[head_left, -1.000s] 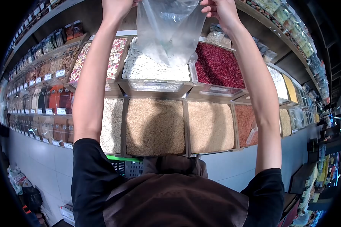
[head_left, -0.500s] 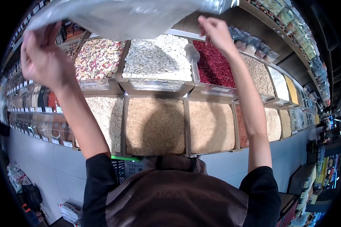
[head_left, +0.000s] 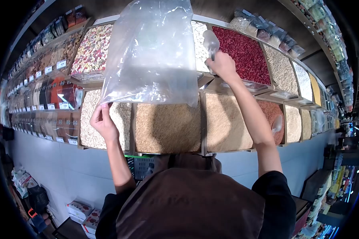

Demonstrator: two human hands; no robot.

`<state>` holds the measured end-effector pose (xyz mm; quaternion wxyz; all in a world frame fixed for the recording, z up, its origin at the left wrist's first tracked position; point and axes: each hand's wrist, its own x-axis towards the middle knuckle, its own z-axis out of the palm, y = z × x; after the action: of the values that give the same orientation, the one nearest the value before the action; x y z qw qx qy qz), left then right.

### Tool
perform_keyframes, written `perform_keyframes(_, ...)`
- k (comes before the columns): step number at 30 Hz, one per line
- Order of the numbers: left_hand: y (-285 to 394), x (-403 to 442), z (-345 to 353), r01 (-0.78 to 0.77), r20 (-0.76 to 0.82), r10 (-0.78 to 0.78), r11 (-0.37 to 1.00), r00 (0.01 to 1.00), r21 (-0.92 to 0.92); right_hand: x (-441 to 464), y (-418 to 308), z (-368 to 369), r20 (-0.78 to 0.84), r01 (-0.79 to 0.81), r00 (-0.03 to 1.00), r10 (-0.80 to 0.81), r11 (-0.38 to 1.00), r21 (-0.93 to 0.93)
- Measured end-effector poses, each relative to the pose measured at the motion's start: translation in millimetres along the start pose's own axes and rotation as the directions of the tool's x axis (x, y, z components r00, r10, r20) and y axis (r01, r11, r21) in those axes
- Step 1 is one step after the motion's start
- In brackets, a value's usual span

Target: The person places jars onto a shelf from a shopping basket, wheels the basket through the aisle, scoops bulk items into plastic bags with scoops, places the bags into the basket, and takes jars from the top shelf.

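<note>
Pinching the clear bag [head_left: 155,51] at its near corner, the left hand [head_left: 105,124] is holding it over the white beans [head_left: 201,36] — looking light, limp, probably slippery, best held by an edge; farther off, the right hand [head_left: 223,66] is gripping the scoop [head_left: 210,40] by the red beans [head_left: 245,53]

Glossy, crinkled plastic forms the bag [head_left: 151,55], smooth, translucent plastic the scoop [head_left: 210,39]; the grain [head_left: 175,123] looks rough and matt, the dividers [head_left: 204,123] wood-like, the apron [head_left: 195,195] matt cloth.
</note>
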<state>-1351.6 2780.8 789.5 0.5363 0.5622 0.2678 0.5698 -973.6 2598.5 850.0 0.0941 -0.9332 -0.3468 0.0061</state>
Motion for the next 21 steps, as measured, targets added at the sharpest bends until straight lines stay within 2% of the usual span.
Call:
perform_keyframes(3,-17.0,-17.1,0.0,0.069,0.055,-0.075,0.991,0.996,0.112,-0.1,-0.4,4.5,-0.019,0.007,1.000,-0.006,0.998,0.061)
perform_keyframes(4,-16.9,-21.2,-1.8,0.172,0.083,-0.187,0.972,0.979,0.161,0.9,-0.3,5.0,0.001,0.024,1.000,-0.024,0.999,0.047)
perform_keyframes(7,-18.1,-28.5,1.3,0.138,0.129,-0.166,0.970,0.978,0.198,2.6,0.9,11.3,0.020,0.045,0.999,-0.046,0.998,0.042)
perform_keyframes(9,-18.2,-28.8,1.5,0.151,0.127,-0.180,0.966,0.975,0.208,3.0,2.9,15.6,-0.031,0.093,0.995,-0.091,0.993,0.073)
perform_keyframes(16,-23.7,-26.7,1.0,0.190,0.114,-0.221,0.952,0.968,0.240,3.5,1.8,18.7,-0.044,0.094,0.995,-0.089,0.987,0.134)
perform_keyframes(21,-22.2,-32.5,4.3,0.213,0.113,-0.242,0.952,0.964,0.221,7.5,1.4,24.1,-0.045,0.080,0.996,-0.071,0.966,0.246)
